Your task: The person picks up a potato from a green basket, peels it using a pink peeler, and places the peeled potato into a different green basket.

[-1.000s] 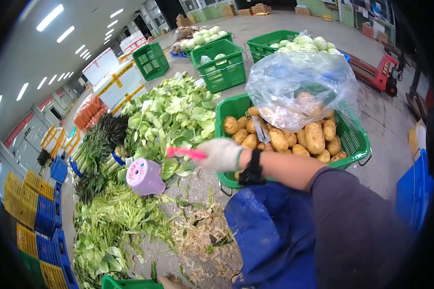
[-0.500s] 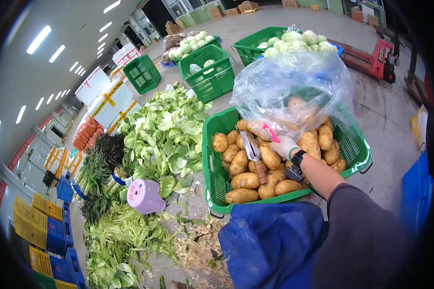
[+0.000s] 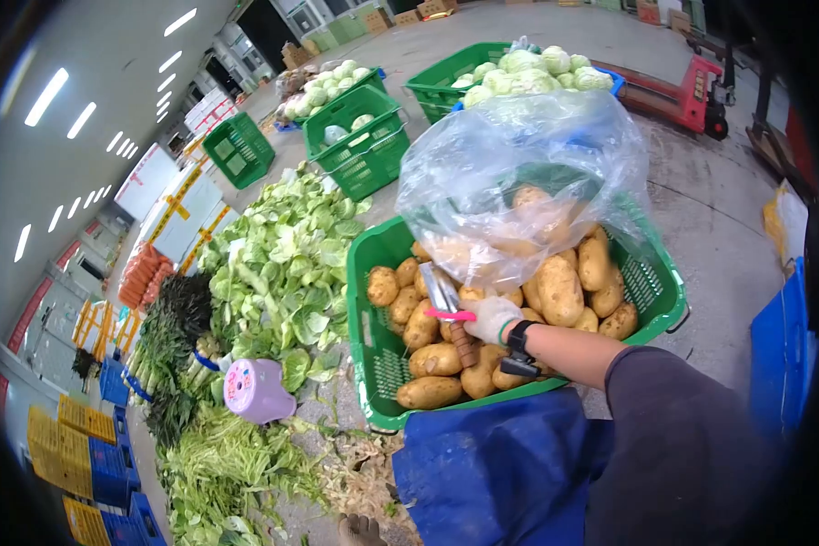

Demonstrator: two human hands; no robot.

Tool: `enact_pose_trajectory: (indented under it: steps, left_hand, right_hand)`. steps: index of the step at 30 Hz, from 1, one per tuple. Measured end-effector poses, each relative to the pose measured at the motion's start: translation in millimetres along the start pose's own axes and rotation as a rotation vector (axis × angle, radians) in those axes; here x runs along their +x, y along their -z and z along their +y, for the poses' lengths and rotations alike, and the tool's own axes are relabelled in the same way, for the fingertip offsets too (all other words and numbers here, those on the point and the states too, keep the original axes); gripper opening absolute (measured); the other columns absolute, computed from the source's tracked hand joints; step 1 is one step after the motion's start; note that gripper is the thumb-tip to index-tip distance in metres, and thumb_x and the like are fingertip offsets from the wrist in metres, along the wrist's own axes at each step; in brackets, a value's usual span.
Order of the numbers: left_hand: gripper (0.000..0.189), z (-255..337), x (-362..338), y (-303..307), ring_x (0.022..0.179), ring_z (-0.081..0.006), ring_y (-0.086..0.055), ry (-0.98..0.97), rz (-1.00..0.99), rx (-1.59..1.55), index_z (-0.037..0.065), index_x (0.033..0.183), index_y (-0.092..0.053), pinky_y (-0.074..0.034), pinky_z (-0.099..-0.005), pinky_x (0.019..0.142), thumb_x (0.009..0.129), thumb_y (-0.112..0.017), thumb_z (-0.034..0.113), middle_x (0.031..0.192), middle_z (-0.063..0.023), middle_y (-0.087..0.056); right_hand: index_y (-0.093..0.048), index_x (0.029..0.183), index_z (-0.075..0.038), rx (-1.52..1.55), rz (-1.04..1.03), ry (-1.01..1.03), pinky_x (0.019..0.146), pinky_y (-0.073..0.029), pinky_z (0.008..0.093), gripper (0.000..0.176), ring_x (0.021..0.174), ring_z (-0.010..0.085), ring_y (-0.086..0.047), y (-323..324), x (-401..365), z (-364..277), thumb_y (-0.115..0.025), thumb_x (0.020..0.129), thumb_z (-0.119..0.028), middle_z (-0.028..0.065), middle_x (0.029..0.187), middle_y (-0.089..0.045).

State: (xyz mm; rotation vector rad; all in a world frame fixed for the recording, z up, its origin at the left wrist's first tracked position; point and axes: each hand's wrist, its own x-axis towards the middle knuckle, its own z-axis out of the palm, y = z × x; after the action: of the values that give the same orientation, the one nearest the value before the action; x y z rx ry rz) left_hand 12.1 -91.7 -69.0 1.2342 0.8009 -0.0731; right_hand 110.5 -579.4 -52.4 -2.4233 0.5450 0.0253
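My right hand (image 3: 493, 318), in a whitish glove, is closed around a small pink tool (image 3: 449, 315) whose exact kind I cannot make out. It is over a green crate (image 3: 369, 364) of potatoes (image 3: 560, 291). Beside the fingers, a knife with a broad metal blade (image 3: 439, 288) and brown handle (image 3: 464, 346) lies on the potatoes. A clear plastic bag (image 3: 519, 155) covers the crate's far part. At the bottom edge, what appears to be my left hand (image 3: 361, 530) in a grey-brown glove is mostly cut off; its grip cannot be told.
Leafy trimmings (image 3: 278, 264) cover the floor on the left around a lilac stool (image 3: 255, 389). Green crates with cabbages (image 3: 528, 73) stand behind. A red pallet jack (image 3: 696, 96) is at the back right, a blue bin (image 3: 781, 350) at the right. Blue cloth (image 3: 491, 464) spreads below the crate.
My right hand has moved down and left toward the knife, and the pink tool has turned nearly level. The gloved shape at the bottom edge shows more. The view has shifted slightly.
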Motion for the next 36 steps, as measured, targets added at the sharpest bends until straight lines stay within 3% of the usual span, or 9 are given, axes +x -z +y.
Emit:
enact_pose_trajectory:
  steps: [5, 10, 12, 16, 21, 25, 30, 33, 36]
  left_hand:
    - [0.068, 6, -19, -26, 0.138, -0.0370, -0.025, 0.026, -0.053, -0.007, -0.001, 0.146, -0.023, -0.023, -0.0480, 0.114, 0.094, -0.047, 0.036, 0.151, -0.0181, -0.025]
    - [0.066, 14, -18, -15, 0.137, -0.0362, -0.026, -0.002, -0.054, -0.036, -0.001, 0.144, -0.026, -0.025, -0.0476, 0.113, 0.094, -0.050, 0.034, 0.149, -0.0176, -0.027]
    - [0.065, 19, -18, -3, 0.135, -0.0360, -0.030, -0.003, -0.025, -0.071, -0.001, 0.144, -0.027, -0.027, -0.0481, 0.112, 0.093, -0.051, 0.033, 0.148, -0.0175, -0.030]
    - [0.046, 30, -11, 15, 0.117, -0.0320, -0.047, -0.152, -0.020, -0.042, 0.001, 0.130, -0.045, -0.037, -0.0483, 0.104, 0.092, -0.055, 0.025, 0.126, -0.0143, -0.051]
    - [0.031, 67, -62, -48, 0.107, -0.0268, -0.055, -0.296, -0.092, -0.031, 0.006, 0.118, -0.054, -0.043, -0.0449, 0.097, 0.092, -0.056, 0.023, 0.107, -0.0094, -0.062]
    - [0.054, 80, -82, -103, 0.104, -0.0306, -0.057, -0.407, -0.466, -0.010, 0.002, 0.129, -0.046, -0.050, -0.0446, 0.089, 0.088, -0.062, 0.035, 0.118, -0.0153, -0.055]
    - [0.071, 88, -118, -159, 0.108, -0.0371, -0.057, -0.011, -0.930, -0.106, 0.004, 0.134, -0.041, -0.052, -0.0535, 0.086, 0.090, -0.048, 0.058, 0.128, -0.0183, -0.052]
    - [0.084, 74, -108, -155, 0.114, -0.0482, -0.051, 0.556, -1.028, -0.469, 0.004, 0.139, -0.035, -0.052, -0.0629, 0.081, 0.085, -0.043, 0.068, 0.135, -0.0261, -0.043]
    - [0.089, 56, -112, -122, 0.116, -0.0473, -0.050, 0.300, -0.850, -0.377, 0.003, 0.141, -0.029, -0.053, -0.0612, 0.082, 0.082, -0.048, 0.067, 0.138, -0.0259, -0.040]
  right_hand:
    - [-0.059, 0.117, -0.021, -0.097, 0.148, 0.082, 0.085, -0.046, 0.0491, 0.044, 0.100, 0.0430, -0.057, -10, 8, 7, -0.062, 0.075, -0.033, 0.0257, 0.105, -0.060]
    - [-0.062, 0.110, -0.016, 0.013, 0.058, -0.109, 0.086, -0.048, 0.0458, 0.040, 0.101, 0.0385, -0.059, 16, 0, -7, -0.067, 0.073, -0.032, 0.0183, 0.107, -0.063]
    - [-0.065, 0.103, -0.013, 0.182, 0.047, -0.078, 0.079, -0.051, 0.0408, 0.038, 0.086, 0.0358, -0.064, 22, 1, 5, -0.067, 0.070, -0.030, 0.0184, 0.093, -0.067]
    - [-0.066, 0.087, -0.004, 0.747, -0.140, -0.170, 0.061, -0.047, 0.0277, 0.029, 0.069, 0.0134, -0.059, 35, 6, 43, -0.073, 0.068, -0.025, 0.0058, 0.074, -0.063]
    - [-0.053, 0.123, 0.003, 1.110, -0.411, -0.147, 0.078, -0.053, 0.0273, 0.042, 0.084, 0.0157, -0.064, 60, -20, 58, -0.060, 0.089, -0.019, 0.0083, 0.106, -0.062]
    - [-0.045, 0.132, 0.004, 1.260, -0.742, 0.032, 0.086, -0.053, 0.0346, 0.051, 0.098, 0.0189, -0.062, 98, -56, -1, -0.059, 0.088, -0.018, 0.0133, 0.115, -0.059]
    - [-0.056, 0.122, 0.005, 1.100, -1.052, 0.262, 0.097, -0.044, 0.0306, 0.043, 0.108, 0.0164, -0.057, 78, -70, -97, -0.063, 0.085, -0.016, 0.0102, 0.115, -0.061]
    - [-0.058, 0.121, 0.001, 0.851, -1.041, 0.443, 0.094, -0.045, 0.0289, 0.043, 0.107, 0.0133, -0.057, 81, -92, -155, -0.063, 0.089, -0.027, 0.0083, 0.112, -0.062]
    - [-0.062, 0.101, -0.003, 0.705, -0.822, 0.279, 0.063, -0.051, 0.0278, 0.039, 0.073, 0.0117, -0.061, 79, -92, -158, -0.059, 0.090, -0.040, 0.0041, 0.084, -0.063]
